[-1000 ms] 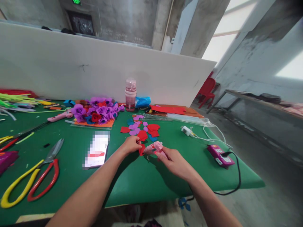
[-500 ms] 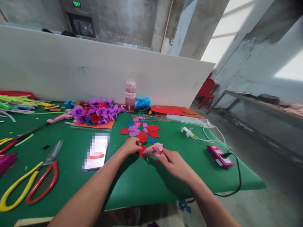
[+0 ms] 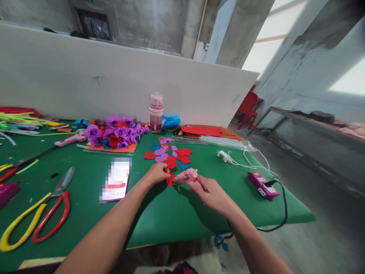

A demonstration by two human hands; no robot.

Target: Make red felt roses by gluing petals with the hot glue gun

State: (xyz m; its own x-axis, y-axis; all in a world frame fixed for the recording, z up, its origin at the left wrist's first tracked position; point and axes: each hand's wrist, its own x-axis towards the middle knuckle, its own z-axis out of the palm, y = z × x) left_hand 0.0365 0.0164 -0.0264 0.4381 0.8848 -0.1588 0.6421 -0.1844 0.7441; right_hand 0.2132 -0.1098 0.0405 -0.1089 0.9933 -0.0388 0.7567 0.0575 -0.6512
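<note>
One red petal, left hand pinching it, right hand gripping pink glue gun

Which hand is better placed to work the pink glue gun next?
Probably the right hand: it grips the pink glue gun, nozzle toward the red piece at the left hand's fingertips.

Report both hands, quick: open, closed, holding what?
Left hand: closed, fingertips pinching a small red piece.
Right hand: closed around the pink glue gun.

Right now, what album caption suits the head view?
Left hand holding a red piece, right hand a pink glue gun, over a green table.
</note>
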